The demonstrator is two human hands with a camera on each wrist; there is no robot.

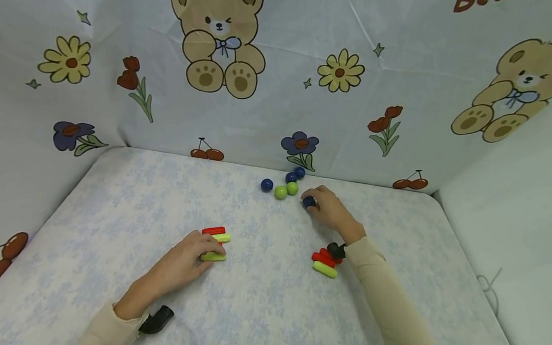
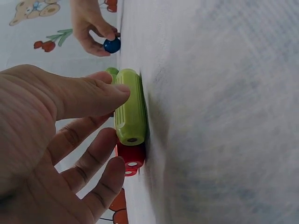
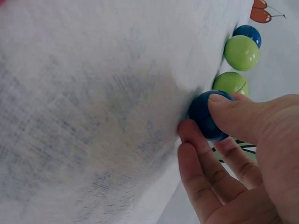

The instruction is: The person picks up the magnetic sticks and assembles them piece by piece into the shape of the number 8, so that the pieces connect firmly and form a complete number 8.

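The right hand [image 1: 329, 209] pinches a dark blue ball [image 1: 308, 202] between thumb and fingers at the back of the table; the right wrist view shows the thumb on top of that blue ball [image 3: 210, 114]. At the centre left, the left hand [image 1: 181, 263] is at a group of red and green ribbed pieces. In the left wrist view its thumb lies on the nearest green piece [image 2: 131, 109], with a red piece [image 2: 132, 156] beyond it. The fingertips on the far side are partly hidden.
Two green balls [image 1: 281, 192] and several blue balls [image 1: 266, 185] lie near the back edge, left of the right hand. Below the right wrist are red pieces [image 1: 324, 258] and a green piece [image 1: 325, 269]. A printed cloth wall [image 1: 271, 117] stands behind the table [image 1: 254, 313].
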